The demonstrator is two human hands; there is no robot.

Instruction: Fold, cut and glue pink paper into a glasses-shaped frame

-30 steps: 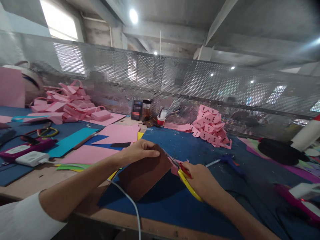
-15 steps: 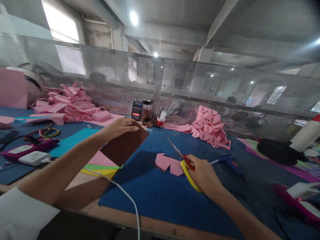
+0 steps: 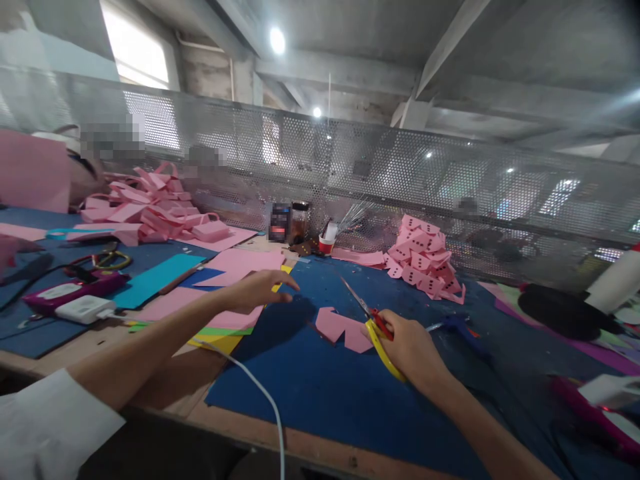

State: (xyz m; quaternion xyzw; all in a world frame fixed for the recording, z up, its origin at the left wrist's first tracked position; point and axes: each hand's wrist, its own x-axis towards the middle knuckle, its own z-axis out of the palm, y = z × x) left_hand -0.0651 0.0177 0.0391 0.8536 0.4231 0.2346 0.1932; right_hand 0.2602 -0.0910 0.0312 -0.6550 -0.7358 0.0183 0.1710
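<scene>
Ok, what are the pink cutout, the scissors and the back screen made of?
The pink cutout: likely thin foam or card, matte, lying flat with clean cut edges. The scissors: shiny metal blades, glossy yellow plastic-looking handles. The screen: probably sheet metal, grey, punched with regular round holes.

Left hand (image 3: 260,290) now empty and open above the pink sheets (image 3: 240,263), brown card no longer in it.

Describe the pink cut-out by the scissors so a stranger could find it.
On the big blue mat, look just left of the right hand holding yellow-handled scissors. The flat pink paper cut-out lies alone there, unlike the heaped pink pieces behind.
</scene>
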